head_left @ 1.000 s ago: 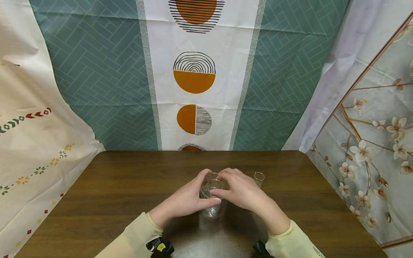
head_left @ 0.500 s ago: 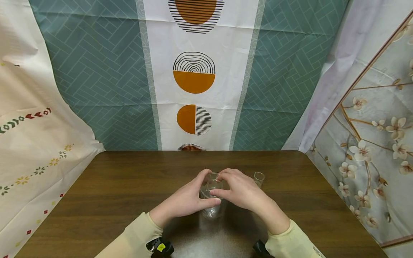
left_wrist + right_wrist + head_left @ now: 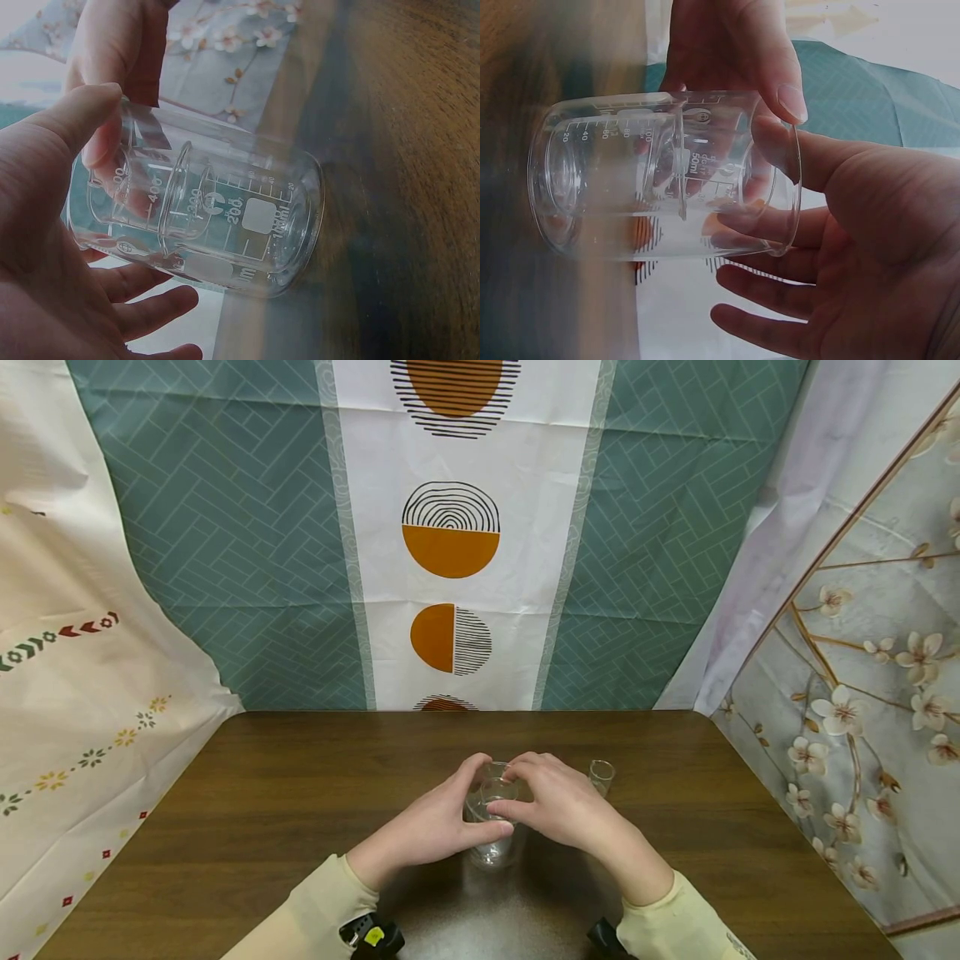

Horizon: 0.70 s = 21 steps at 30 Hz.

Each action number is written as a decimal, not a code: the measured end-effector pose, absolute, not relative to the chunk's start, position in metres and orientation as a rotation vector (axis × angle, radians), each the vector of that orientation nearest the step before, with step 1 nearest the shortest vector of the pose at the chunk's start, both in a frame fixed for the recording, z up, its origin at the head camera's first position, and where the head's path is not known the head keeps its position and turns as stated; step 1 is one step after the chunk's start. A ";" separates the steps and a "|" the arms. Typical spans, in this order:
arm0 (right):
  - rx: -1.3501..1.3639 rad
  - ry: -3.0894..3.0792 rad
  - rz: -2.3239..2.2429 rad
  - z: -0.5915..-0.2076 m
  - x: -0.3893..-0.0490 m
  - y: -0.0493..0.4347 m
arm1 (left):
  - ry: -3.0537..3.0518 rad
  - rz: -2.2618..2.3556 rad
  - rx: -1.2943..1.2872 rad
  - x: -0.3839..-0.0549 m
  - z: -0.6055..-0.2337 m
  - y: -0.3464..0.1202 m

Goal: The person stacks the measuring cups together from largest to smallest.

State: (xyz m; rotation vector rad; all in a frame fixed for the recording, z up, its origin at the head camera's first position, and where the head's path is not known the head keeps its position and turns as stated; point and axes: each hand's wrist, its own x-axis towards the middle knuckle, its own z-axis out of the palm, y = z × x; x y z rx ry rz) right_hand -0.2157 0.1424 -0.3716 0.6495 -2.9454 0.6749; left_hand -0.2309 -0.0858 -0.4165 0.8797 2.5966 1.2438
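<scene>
The innermost graduated beaker (image 3: pixel 705 169) is upright between the pinching fingers of your right hand (image 3: pixel 564 803); your left hand (image 3: pixel 435 822) grips the outer beaker (image 3: pixel 244 274).

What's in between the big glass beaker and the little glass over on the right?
The right hand is. The head view shows it between the big beaker and the little glass, partly hiding the little glass.

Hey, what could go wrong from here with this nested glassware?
The small inner beaker could slip from the right hand and chip against the large beaker around it. The left hand might lose its grip on the smooth wall. The right hand could also knock the small glass just beyond it.
</scene>
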 end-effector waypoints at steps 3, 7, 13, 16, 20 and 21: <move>0.655 -2.941 0.676 -0.372 -0.216 0.142 | 2.590 1.247 0.875 -0.231 -0.416 -0.086; 0.658 -2.937 0.683 -0.373 -0.217 0.142 | 2.584 1.247 0.866 -0.231 -0.417 -0.086; 0.661 -2.931 0.680 -0.373 -0.217 0.142 | 2.578 1.248 0.872 -0.231 -0.417 -0.086; 0.657 -2.929 0.675 -0.374 -0.218 0.142 | 2.579 1.246 0.877 -0.231 -0.417 -0.086; 0.662 -2.925 0.669 -0.374 -0.218 0.142 | 2.581 1.246 0.880 -0.231 -0.417 -0.086; 0.663 -2.925 0.668 -0.374 -0.218 0.142 | 2.582 1.247 0.879 -0.231 -0.417 -0.086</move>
